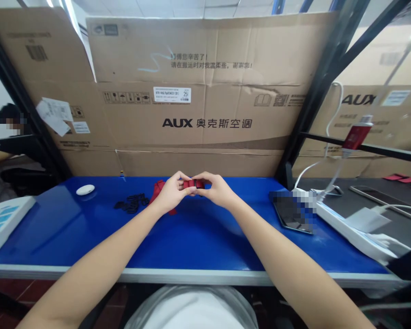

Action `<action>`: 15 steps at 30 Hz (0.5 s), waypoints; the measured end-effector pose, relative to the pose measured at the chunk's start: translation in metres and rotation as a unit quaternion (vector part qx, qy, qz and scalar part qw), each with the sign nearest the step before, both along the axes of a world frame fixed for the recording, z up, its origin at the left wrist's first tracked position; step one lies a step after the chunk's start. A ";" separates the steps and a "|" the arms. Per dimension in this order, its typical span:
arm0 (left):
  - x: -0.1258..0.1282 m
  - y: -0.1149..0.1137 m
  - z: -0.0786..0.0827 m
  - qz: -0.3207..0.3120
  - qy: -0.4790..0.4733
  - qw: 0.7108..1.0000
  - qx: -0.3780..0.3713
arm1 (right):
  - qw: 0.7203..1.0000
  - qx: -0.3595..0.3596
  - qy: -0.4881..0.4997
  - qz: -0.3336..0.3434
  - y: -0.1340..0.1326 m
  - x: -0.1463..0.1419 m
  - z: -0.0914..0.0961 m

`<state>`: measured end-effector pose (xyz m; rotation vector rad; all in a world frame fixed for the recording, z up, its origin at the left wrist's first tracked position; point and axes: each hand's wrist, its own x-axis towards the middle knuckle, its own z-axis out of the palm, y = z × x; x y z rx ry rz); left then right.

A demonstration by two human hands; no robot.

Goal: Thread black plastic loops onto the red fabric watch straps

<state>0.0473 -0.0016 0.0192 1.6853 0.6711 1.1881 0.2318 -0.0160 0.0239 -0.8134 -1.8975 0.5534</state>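
Both of my hands meet above the far middle of the blue table (198, 242). My left hand (173, 191) and my right hand (215, 188) pinch the two ends of a short red strap (193, 183) that carries a small black buckle. The fingers of both hands are closed on it. More of the red strap (157, 189) hangs down behind my left hand onto the table. A small heap of black plastic buckles (132, 203) lies just left of my left hand.
A white oval object (85, 189) lies at the far left, a white device (2, 219) at the left edge. A dark phone (289, 214) and a white power strip (349, 228) with cables sit right. Cardboard boxes (205, 91) wall the back. Another person (10, 137) sits far left.
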 end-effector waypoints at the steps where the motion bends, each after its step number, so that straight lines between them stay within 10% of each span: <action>1: -0.001 0.001 -0.001 -0.001 -0.007 1.000 -0.003 | 1.000 0.002 0.003 -0.010 0.001 0.000 0.000; 15: -0.004 0.005 -0.003 0.027 0.004 0.997 -0.067 | 0.990 0.056 -0.116 -0.065 0.001 0.002 -0.003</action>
